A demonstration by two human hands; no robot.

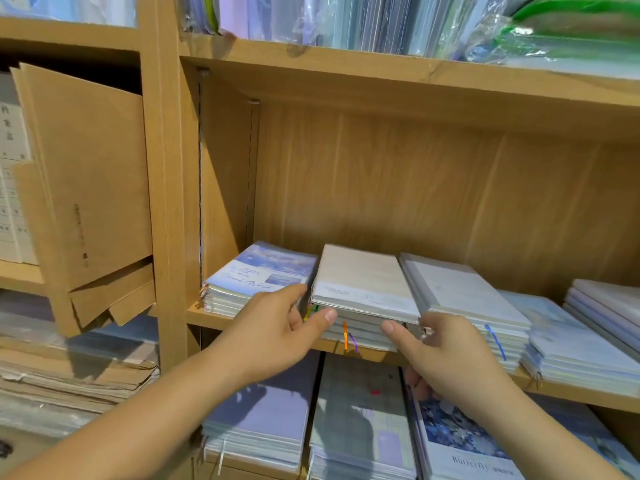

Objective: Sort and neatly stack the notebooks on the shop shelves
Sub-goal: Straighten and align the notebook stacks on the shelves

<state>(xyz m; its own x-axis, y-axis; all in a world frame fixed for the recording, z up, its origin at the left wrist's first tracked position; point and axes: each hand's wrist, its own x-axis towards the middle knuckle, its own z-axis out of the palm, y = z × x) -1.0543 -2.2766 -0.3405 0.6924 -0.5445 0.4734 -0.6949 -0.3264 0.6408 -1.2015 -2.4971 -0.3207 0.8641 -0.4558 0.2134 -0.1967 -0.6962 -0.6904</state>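
Fingers (325, 316) gripping notebook stack (363, 282), on wooden shelf (214, 318)

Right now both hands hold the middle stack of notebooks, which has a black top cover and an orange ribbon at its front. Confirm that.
Not quite. In the head view the left hand and right hand do hold the middle stack, with an orange ribbon at its front, but its top cover is pale cream, not black.
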